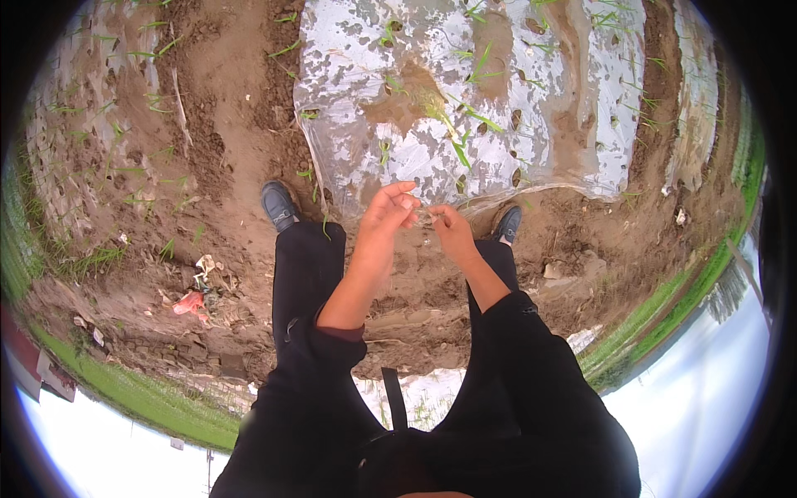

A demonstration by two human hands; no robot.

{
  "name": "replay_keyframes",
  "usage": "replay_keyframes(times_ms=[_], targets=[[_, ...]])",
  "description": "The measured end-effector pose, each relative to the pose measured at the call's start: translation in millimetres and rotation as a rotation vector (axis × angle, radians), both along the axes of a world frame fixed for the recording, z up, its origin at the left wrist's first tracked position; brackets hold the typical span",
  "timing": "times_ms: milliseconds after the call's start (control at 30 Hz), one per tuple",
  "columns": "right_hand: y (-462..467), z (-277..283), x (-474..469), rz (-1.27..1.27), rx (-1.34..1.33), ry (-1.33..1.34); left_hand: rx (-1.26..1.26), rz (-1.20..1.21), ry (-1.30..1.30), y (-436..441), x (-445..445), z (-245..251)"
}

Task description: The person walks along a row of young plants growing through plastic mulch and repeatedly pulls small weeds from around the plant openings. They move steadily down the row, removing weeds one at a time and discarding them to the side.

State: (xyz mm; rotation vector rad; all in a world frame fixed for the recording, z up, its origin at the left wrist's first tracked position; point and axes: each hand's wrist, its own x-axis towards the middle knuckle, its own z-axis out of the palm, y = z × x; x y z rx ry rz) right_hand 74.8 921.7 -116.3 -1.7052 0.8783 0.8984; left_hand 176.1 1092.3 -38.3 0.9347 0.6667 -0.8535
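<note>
My left hand [387, 213] is above the near edge of a soil-smeared plastic mulch film [411, 159], its fingers loosely curled and apart. Just to its right, my right hand [453, 231] pinches thumb and forefinger together at a small thin thing [431, 215], too small to identify. The two hands nearly meet at the fingertips. Beyond them, a pale bunch of green seedlings [447, 121] lies on the film, by a brown mud patch [408, 93]. Other narrow-leaved seedlings [482, 68] stand at holes in the film.
My shoes [278, 202] are on bare soil at either side of the film's near end. Muddy furrows [243, 118] separate it from more film-covered beds [694, 99]. Red plastic litter [190, 303] lies on the ground at left. Clods and a pale lump [554, 270] are at right.
</note>
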Motion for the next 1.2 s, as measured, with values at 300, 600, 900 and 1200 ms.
replay_keyframes(times_ms=[300, 600, 900, 1200], targets=[[-123, 210, -99, 0.09, -0.451, -0.095, -0.141, -0.439, -0.12, 75, -56, 140], [-60, 417, -354, -0.153, -0.833, 0.297, -0.09, -0.987, -0.294, 207, -39, 286], [-64, 416, -352, -0.339, -0.734, 0.044, -0.097, -1.008, -0.335, 182, -88, 360], [-40, 436, -421, -0.872, -0.75, -0.005, 0.085, -1.357, -0.477, 123, -68, 377]])
